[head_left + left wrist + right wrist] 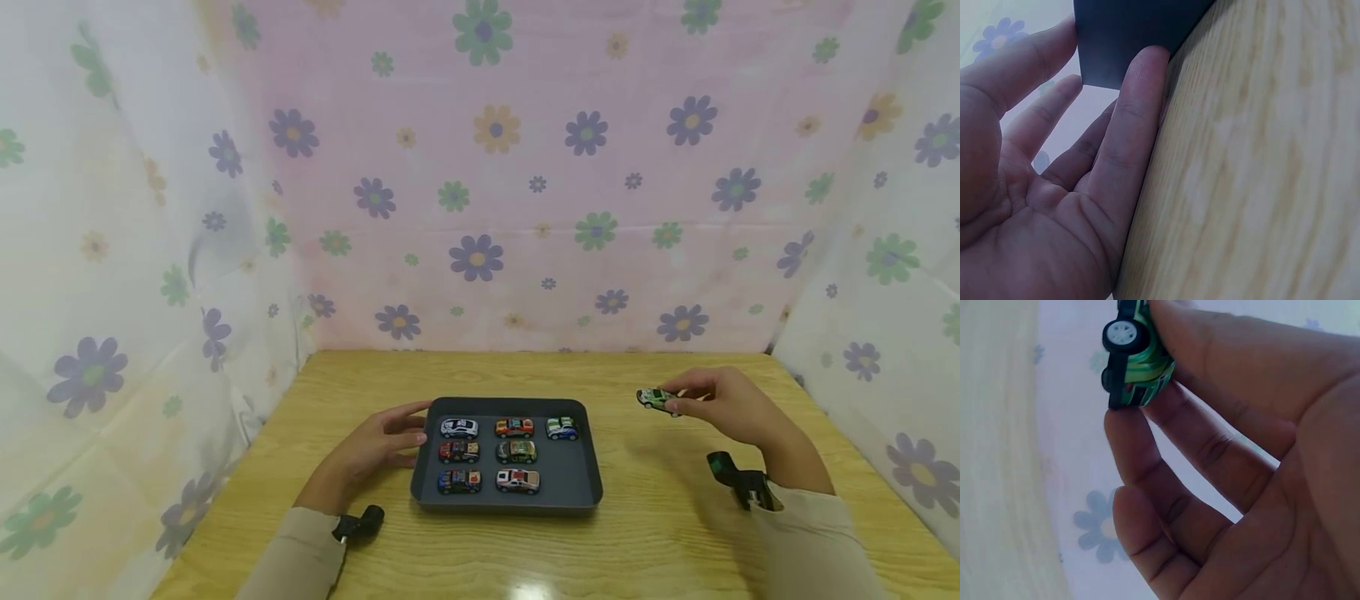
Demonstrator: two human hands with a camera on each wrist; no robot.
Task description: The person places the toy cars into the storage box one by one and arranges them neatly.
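Standing on wooden table, dark tray; floral curtains around

You work on a wooden table, pale grain, smooth, with a slight sheen near your edge. The tray looks like dark grey matt plastic, smooth walls. The toy cars in the tray have glossy painted bodies. The green toy car you pinch in your right hand is shiny striped paint with a smooth white plastic wheel hub and black tyre. The backdrop curtain is thin, matt, flower-printed cloth. Your sleeves are soft beige fabric.
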